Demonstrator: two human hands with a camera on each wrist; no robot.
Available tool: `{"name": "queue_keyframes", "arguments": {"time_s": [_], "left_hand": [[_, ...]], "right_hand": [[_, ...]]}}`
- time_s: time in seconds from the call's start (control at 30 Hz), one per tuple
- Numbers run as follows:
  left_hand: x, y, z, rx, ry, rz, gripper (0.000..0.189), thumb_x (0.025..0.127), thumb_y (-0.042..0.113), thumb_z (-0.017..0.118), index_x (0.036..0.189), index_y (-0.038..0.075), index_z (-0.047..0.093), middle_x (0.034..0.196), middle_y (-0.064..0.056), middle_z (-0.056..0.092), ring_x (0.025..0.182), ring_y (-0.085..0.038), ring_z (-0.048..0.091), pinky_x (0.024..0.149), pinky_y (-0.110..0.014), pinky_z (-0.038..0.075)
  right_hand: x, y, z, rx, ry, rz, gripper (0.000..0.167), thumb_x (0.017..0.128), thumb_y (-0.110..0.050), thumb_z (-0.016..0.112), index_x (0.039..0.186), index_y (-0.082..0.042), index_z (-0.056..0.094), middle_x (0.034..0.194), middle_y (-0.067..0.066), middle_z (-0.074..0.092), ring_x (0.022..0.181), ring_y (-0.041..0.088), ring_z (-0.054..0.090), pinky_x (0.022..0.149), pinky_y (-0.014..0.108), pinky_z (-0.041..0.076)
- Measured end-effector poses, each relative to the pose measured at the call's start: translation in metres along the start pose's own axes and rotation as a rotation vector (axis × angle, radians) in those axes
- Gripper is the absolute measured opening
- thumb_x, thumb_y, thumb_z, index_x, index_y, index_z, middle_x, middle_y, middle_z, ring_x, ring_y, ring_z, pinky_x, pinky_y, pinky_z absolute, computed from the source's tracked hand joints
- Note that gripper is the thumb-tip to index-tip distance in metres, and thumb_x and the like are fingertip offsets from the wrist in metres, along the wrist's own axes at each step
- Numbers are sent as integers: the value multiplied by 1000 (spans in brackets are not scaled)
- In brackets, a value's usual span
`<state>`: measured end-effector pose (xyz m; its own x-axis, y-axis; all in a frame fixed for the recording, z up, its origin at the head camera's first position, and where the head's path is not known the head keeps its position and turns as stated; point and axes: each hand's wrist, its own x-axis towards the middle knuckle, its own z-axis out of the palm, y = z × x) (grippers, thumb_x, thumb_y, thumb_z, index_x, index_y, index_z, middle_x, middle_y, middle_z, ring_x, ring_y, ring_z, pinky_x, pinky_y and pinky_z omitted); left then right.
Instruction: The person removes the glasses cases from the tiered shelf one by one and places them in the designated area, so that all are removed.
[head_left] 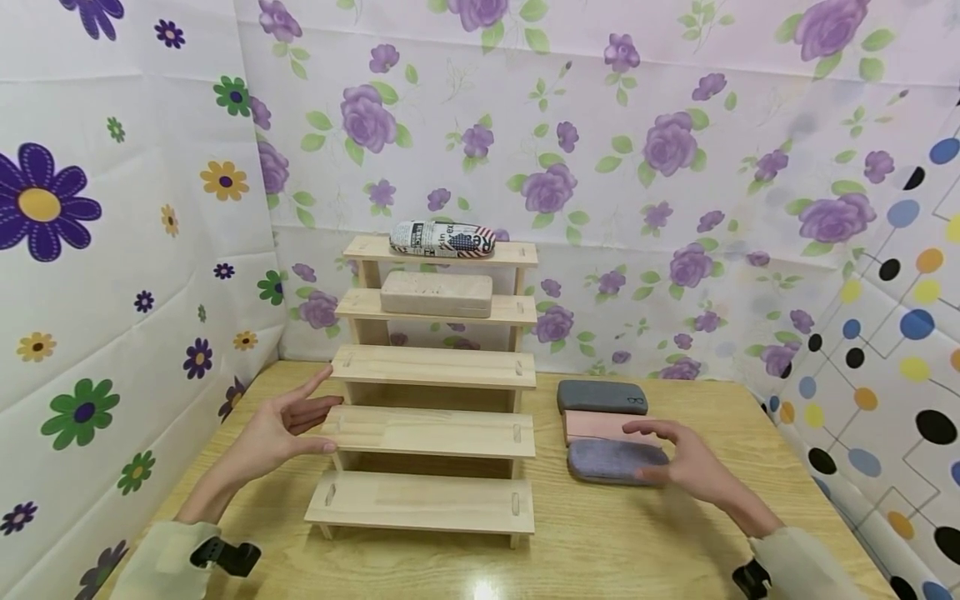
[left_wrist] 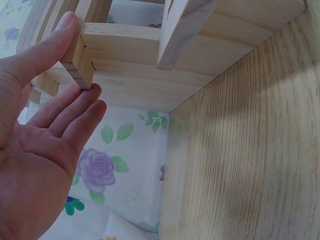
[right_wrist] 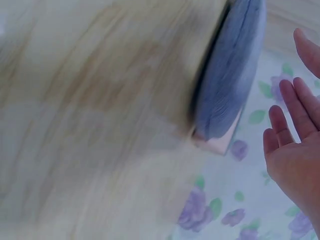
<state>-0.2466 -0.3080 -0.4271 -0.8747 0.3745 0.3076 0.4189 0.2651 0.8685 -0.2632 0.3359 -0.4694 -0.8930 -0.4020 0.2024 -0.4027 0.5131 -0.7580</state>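
A tiered wooden display rack stands on the table. At its left side, my left hand touches the ends of the boards, thumb and fingers spread and fairly straight; the left wrist view shows the fingertips right at a board's end. My right hand hovers over the right end of a blue-grey glasses case, fingers apart and holding nothing. Behind that case lie a pink case and a dark grey glasses case. In the right wrist view, the hand is beside the blue-grey case.
A newspaper-print glasses case lies on the rack's top tier, and a beige case on the tier below. Flowered cloth hangs behind the wooden table, with patterned cloth at both sides.
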Motion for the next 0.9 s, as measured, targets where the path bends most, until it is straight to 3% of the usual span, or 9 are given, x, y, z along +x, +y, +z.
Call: {"name": "queue_keyframes", "arguments": {"time_s": [0.2, 0.43, 0.7, 0.9], "left_hand": [[0, 0, 0, 0, -1, -4, 108, 84, 1, 88, 169, 17, 25, 148, -31, 54, 133, -20, 58, 105, -30, 52], [1, -1, 0, 12, 8, 6, 109, 82, 0, 89, 169, 16, 27, 146, -30, 55, 133, -19, 59, 106, -33, 52], [1, -1, 0, 16, 11, 7, 109, 82, 0, 90, 169, 16, 27, 147, -30, 55, 133, -23, 58, 105, -32, 53], [1, -2, 0, 19, 9, 9, 109, 82, 0, 89, 169, 16, 26, 147, -30, 55, 133, -24, 58, 105, -30, 52]], "right_hand": [[8, -21, 8, -42, -2, -32, 56, 84, -14, 92, 135, -14, 69, 132, 8, 69, 122, 40, 58, 106, 73, 41], [16, -42, 14, -37, -27, -9, 53, 86, -12, 90, 135, -16, 70, 133, 8, 68, 120, 34, 60, 104, 70, 45], [25, -58, 21, -53, -19, -56, 48, 89, -21, 88, 133, -18, 70, 128, 2, 68, 113, 26, 64, 95, 49, 57], [33, -71, 25, -54, 5, -66, 41, 91, -21, 87, 130, -19, 72, 126, -1, 70, 110, 20, 65, 94, 40, 58]]}}
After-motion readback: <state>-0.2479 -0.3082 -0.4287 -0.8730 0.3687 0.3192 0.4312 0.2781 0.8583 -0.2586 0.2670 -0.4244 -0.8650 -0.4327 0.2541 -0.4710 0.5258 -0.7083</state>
